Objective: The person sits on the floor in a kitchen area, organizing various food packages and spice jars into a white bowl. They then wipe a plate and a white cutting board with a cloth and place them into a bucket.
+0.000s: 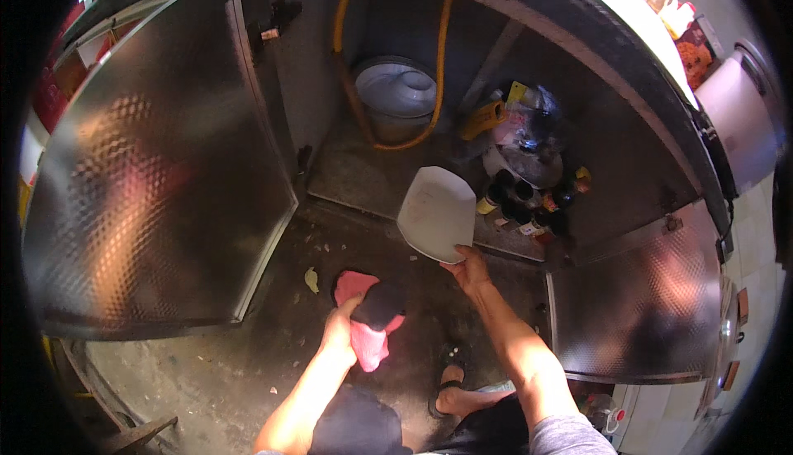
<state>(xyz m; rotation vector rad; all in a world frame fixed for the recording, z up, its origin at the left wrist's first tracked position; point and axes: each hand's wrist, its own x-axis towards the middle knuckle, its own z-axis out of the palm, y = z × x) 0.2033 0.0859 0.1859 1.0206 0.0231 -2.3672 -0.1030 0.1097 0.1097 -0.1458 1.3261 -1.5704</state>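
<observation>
A white tray-like dish (436,213) with rounded corners is gripped at its near edge by my right hand (472,270). It is tilted, with its inner face towards me, in front of an opened cabinet. My left hand (342,331) holds a bunched pink and dark cloth (370,315) above the floor. Some of the left fingers are hidden behind the cloth. Beyond the dish, the cabinet floor (353,176) carries a group of dark-capped bottles (520,204) on the right.
Embossed metal doors stand swung out at left (136,194) and right (638,300). An orange hose (441,64) loops before a white round lid-like object (396,88). Plastic bags (530,120) fill a bowl (545,170). A leaf (311,280) and scraps lie on the floor (204,380).
</observation>
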